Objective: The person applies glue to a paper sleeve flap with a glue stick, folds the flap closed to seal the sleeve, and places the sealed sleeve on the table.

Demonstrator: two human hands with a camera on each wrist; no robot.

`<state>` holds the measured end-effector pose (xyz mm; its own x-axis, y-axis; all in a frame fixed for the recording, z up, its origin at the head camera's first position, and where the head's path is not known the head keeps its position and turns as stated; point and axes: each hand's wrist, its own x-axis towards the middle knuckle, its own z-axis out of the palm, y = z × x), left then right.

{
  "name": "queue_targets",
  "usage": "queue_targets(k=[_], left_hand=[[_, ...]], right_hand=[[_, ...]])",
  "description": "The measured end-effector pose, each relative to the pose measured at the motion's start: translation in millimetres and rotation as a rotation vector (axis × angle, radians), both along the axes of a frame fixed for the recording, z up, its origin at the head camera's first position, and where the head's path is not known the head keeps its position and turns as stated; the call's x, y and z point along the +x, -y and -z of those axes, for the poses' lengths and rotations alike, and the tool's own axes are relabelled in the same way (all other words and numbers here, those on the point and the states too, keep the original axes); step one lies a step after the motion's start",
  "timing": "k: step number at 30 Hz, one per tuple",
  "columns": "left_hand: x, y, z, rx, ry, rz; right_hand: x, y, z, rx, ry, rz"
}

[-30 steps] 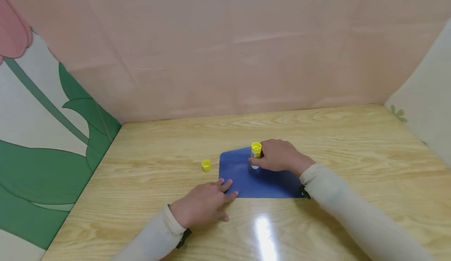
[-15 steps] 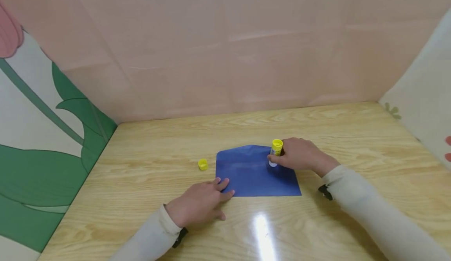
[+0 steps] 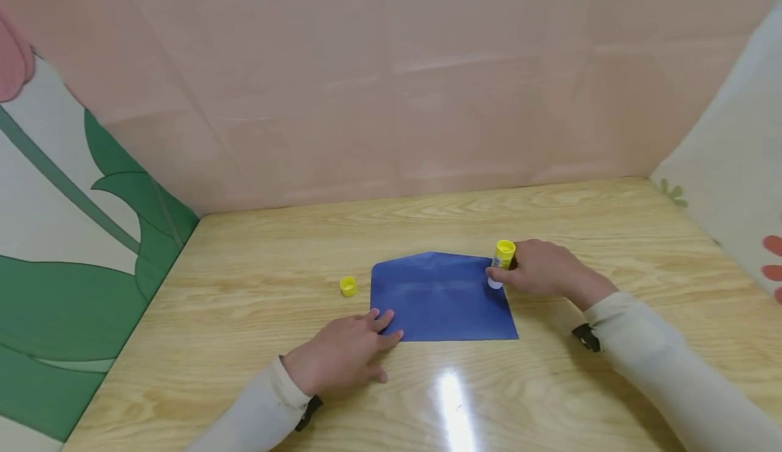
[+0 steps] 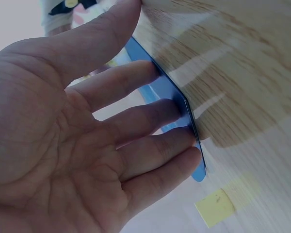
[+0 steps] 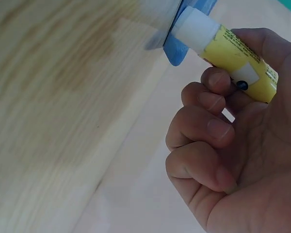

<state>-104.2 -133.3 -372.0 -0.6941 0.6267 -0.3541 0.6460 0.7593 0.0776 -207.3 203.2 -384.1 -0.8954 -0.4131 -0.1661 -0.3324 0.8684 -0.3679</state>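
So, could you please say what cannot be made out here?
Head view: tip of the glue stick, turned away downward.
Head view: near left corner of the blue paper, under the left hand.
Head view: most fingers of the right hand, behind the hand itself.
Right wrist view: print on the label, too blurred to read fully.
Head view: left sleeve, cut off by bottom edge.

Head view: from high, forward and down; tabletop (image 3: 269, 255) across lower half, pink backdrop (image 3: 391, 85) above. Left wrist: close in, tilted, facing the palm of the left hand (image 4: 77, 131); blue sheet (image 4: 172, 92) near centre. Right wrist: close, tilted; right hand (image 5: 252, 145) lower right, glue stick (image 5: 233, 56) upper right. Sheet shared by all three.
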Motion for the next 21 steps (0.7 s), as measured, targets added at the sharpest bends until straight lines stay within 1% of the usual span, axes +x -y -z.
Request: queue_targets(k=[6,11,15,18,21], left_hand=[[1.2,-0.2,-0.7,0.006,-0.011,0.002],[0.6,-1.4,-0.6,-0.001,-0.011,0.008],[0.4,-1.7,0.2,-0.007,-0.019,0.015],[0.9,-1.8,0.2,-0.005,-0.017,0.01],[1.5,-1.8,-0.2,-0.002,-0.015,0.003]], right_hand=[[-0.5,-2.6,-0.6,0.019,-0.005,0.029],[-0.2,-3.6,0.4,0.03,-0.034,0.044],[0.5,-2.5,2.2,0.026,-0.053,0.073],[0.9,-0.5,3.9,0.022,-0.067,0.099],[1.5,1.4,4.5,0.02,-0.096,0.104]])
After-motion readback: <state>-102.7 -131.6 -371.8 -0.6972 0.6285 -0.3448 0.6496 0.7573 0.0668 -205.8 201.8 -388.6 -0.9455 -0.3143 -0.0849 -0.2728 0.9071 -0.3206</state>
